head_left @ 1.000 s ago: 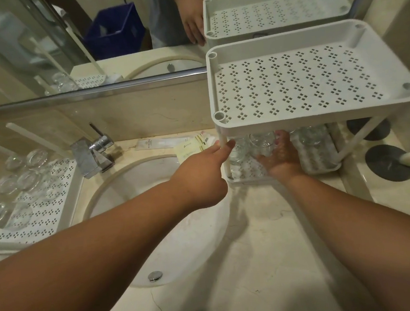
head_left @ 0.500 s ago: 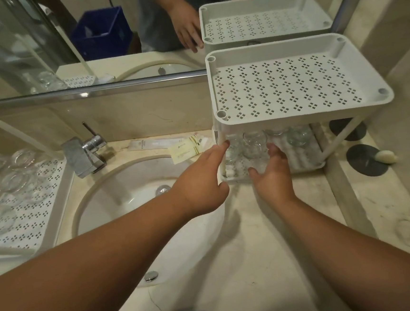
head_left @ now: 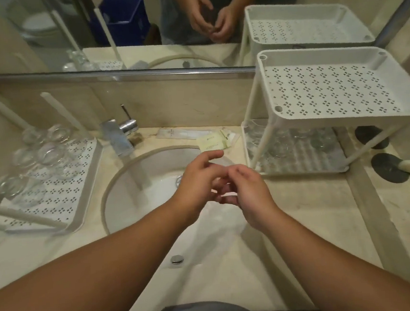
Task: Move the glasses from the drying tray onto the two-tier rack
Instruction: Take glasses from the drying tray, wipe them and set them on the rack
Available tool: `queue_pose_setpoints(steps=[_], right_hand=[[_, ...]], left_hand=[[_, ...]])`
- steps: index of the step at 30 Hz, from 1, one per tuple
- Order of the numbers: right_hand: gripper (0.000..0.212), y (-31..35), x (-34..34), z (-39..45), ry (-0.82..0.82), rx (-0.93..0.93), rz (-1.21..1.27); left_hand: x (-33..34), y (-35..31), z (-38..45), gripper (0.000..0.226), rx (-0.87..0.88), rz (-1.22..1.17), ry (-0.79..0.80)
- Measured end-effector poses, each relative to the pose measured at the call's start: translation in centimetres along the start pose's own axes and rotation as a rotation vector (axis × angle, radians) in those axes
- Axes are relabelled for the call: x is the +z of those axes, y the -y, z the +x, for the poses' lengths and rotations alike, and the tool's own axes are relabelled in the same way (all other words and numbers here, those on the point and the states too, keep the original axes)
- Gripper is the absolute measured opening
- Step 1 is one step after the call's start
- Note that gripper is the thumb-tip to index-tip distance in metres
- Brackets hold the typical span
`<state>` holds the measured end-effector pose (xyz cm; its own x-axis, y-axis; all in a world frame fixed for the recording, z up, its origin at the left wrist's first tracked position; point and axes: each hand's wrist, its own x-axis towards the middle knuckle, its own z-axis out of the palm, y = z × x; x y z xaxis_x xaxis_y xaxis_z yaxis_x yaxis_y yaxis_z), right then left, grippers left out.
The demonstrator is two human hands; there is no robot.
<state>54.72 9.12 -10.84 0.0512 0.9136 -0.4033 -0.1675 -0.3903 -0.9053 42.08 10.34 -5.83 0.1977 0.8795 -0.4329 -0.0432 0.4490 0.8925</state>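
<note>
Several clear glasses (head_left: 47, 154) remain on the drying tray (head_left: 61, 200) at left, others on the two-tier rack (head_left: 327, 90) lower shelf; left hand (head_left: 196, 181) and right hand (head_left: 249, 191) loosely curled, empty, touching over the sink (head_left: 131, 176); glass likely slick, fragile, so grip sidewalls.

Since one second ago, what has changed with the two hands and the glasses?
Both hands drew back from the rack's lower tier; the right hand let go of the glass it set there. The left hand and the right now meet above the sink, holding nothing. The glasses on the drying tray and the empty top tier stayed as they were.
</note>
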Motion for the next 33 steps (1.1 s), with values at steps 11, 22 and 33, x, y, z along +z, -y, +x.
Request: queue_pose_setpoints(steps=[11,22,33], right_hand=[[0.036,1.8,14.8,0.7,0.295,0.270,0.404],[0.040,3.2,29.3,1.4,0.475,0.221,0.302],[0.041,3.5,37.8,3.4,0.500,0.142,0.002]], left_hand=[[-13.7,-2.6,-4.4,0.059,0.021,-0.561,0.028],[-26.4,-5.6,-8.5,0.061,0.204,-0.402,-0.091],[-36.2,-7.7,-10.0,0.049,0.259,-0.230,-0.435]])
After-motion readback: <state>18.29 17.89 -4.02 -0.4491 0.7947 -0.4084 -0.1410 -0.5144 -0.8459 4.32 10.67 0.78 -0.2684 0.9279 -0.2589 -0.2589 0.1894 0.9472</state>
